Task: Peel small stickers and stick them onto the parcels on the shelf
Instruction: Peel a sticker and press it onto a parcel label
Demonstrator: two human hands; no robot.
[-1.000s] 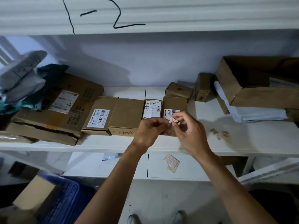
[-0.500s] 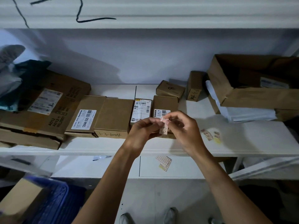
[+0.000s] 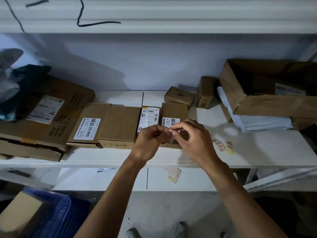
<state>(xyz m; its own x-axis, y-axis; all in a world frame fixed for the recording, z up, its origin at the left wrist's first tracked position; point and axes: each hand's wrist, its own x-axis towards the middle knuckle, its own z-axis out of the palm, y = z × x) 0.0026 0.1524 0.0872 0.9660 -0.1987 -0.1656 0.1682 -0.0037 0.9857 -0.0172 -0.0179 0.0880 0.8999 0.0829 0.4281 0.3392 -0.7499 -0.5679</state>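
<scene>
Head view: left hand (image 3: 151, 140) and right hand (image 3: 194, 140) pinch one sticker strip (image 3: 170, 138) with curled fingers.

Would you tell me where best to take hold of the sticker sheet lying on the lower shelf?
Likely by its bare yellow corner, which points toward you. The sheet lies flat under the upper shelf's lip, so come in low from the front, lift that corner with a fingertip and pinch it.

Head camera looks forward-down, near the shelf (image 3: 257, 152)
</scene>
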